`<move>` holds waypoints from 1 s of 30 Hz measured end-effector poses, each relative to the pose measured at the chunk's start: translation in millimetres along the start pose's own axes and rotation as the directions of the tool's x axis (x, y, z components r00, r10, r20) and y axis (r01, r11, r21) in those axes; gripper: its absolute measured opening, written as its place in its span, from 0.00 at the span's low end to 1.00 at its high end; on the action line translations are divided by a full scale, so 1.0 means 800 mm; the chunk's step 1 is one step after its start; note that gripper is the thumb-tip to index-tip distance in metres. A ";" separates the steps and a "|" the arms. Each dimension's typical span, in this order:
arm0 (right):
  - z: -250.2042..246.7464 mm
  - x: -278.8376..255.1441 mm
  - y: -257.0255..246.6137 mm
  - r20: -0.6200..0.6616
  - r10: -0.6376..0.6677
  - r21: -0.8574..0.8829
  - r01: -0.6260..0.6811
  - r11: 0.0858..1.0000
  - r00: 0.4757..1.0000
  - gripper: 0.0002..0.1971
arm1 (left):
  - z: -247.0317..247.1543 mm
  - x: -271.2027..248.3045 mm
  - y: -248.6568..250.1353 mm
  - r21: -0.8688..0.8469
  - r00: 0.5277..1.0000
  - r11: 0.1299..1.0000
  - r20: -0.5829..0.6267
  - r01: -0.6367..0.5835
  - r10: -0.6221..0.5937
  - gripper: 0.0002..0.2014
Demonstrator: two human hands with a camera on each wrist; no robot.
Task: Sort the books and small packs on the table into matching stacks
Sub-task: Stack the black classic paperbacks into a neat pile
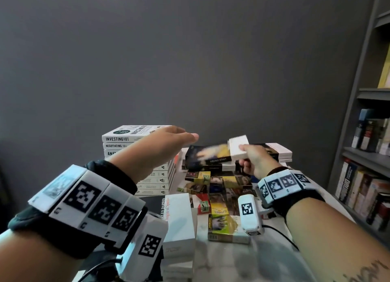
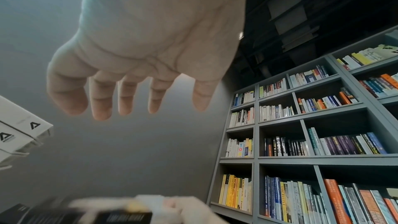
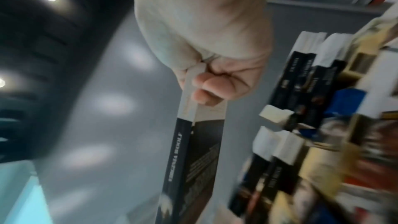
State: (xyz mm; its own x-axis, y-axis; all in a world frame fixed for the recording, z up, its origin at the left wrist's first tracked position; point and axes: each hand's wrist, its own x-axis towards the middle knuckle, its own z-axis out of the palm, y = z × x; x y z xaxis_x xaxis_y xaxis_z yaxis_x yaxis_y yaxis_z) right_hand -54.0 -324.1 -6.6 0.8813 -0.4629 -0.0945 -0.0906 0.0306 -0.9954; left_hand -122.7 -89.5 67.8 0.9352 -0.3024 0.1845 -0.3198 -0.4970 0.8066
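My right hand [image 1: 248,156] grips a dark paperback [image 1: 211,154] by its white end, holding it tilted just above a stack of similar dark books [image 1: 274,153]. The right wrist view shows my fingers [image 3: 213,89] curled round the dark paperback [image 3: 189,168]. My left hand [image 1: 179,137] reaches forward with straight fingers, empty, over the tall stack of white books [image 1: 126,138]. In the left wrist view its fingers [image 2: 125,98] hang spread and hold nothing. Several small colourful packs [image 1: 219,184] lie jumbled in the middle of the table.
A white "Origin of Species" pile [image 1: 179,218] stands near me at the left, and a yellow pack [image 1: 223,227] lies on the table front. A grey bookshelf [image 1: 367,176] full of books runs along the right. A grey wall stands behind the table.
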 end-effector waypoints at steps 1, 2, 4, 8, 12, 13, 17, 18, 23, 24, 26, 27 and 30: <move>-0.003 -0.017 -0.012 0.012 -0.034 0.087 0.033 0.996 0.999 0.12 | 0.001 -0.001 -0.002 -0.019 1.000 1.000 -0.012 0.005 -0.005 0.23; -0.006 -0.031 -0.022 0.031 -0.074 0.160 0.068 0.985 0.997 0.12 | 0.001 -0.001 -0.004 -0.058 1.000 0.998 -0.024 0.018 -0.019 0.25; -0.008 -0.066 -0.037 0.097 -0.151 0.256 0.122 0.959 0.984 0.12 | 0.000 -0.003 -0.008 -0.188 0.998 0.981 -0.040 0.048 -0.056 0.29; -0.001 -0.124 -0.049 0.245 -0.257 0.314 0.174 0.933 0.935 0.11 | -0.010 -0.005 -0.015 -0.490 0.990 0.869 -0.071 0.073 -0.123 0.32; 0.008 -0.155 -0.047 0.368 -0.301 0.256 0.216 0.942 0.880 0.11 | -0.029 -0.009 -0.026 -0.592 0.954 0.806 -0.247 -0.010 -0.170 0.30; 0.009 -0.159 -0.046 0.405 -0.302 0.231 0.223 0.947 0.863 0.12 | -0.034 -0.011 -0.031 -0.585 0.947 0.810 -0.279 -0.038 -0.157 0.30; 0.016 -0.169 -0.039 0.452 -0.272 0.140 0.234 0.962 0.849 0.15 | -0.049 -0.028 -0.049 -0.604 0.924 0.789 -0.356 -0.114 -0.139 0.19; 0.018 -0.170 -0.036 0.450 -0.268 0.120 0.239 0.964 0.852 0.15 | -0.052 -0.035 -0.054 -0.616 0.921 0.780 -0.358 -0.112 -0.150 0.11; 0.027 -0.166 -0.012 0.403 -0.195 0.003 0.212 0.977 0.894 0.18 | -0.066 -0.063 -0.099 -0.629 0.939 0.778 -0.257 0.017 -0.229 0.11; 0.030 -0.166 -0.005 0.391 -0.156 -0.013 0.175 0.985 0.907 0.17 | -0.065 -0.067 -0.107 -0.629 0.939 0.775 -0.230 0.055 -0.254 0.12; 0.034 -0.169 0.008 0.394 -0.074 -0.035 0.096 0.995 0.916 0.15 | -0.061 -0.074 -0.121 -0.612 0.940 0.780 -0.174 0.130 -0.293 0.11; 0.037 -0.171 0.014 0.398 -0.042 -0.050 0.068 0.996 0.916 0.14 | -0.057 -0.077 -0.126 -0.602 0.943 0.784 -0.147 0.153 -0.298 0.11; 0.042 -0.174 0.029 0.368 0.010 -0.109 0.032 0.994 0.930 0.12 | -0.047 -0.076 -0.138 -0.549 0.938 0.810 -0.124 0.207 -0.323 0.13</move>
State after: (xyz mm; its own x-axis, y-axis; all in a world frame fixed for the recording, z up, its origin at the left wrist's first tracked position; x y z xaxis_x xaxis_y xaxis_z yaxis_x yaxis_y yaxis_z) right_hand -163.2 -229.4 -16.9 0.9892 -0.1038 -0.1036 -0.1122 -0.0810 -0.9904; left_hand -138.8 14.2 -11.6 0.9996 -0.0224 -0.0185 0.0181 -0.0182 0.9997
